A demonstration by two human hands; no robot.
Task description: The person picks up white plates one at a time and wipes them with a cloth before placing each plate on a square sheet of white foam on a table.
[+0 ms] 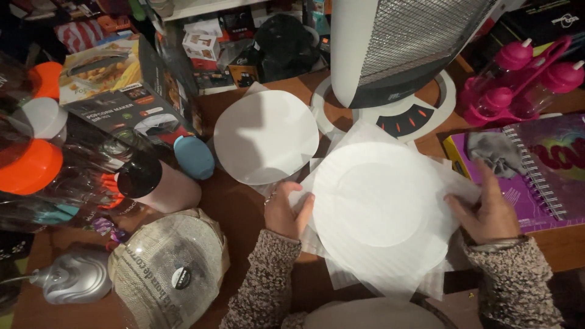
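Head view: hands (286, 210) at plate (378, 207) edges

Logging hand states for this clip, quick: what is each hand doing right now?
Left hand: gripping the left edge of the white plate.
Right hand: fingers spread, pressing the foam sheet at the plate's right edge; a closed grip cannot be told.

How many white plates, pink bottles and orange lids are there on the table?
White plates: 2, one between the left hand and right hand at, one lying farther back.
Pink bottles: 3.
Orange lids: 2.
Total: 7.
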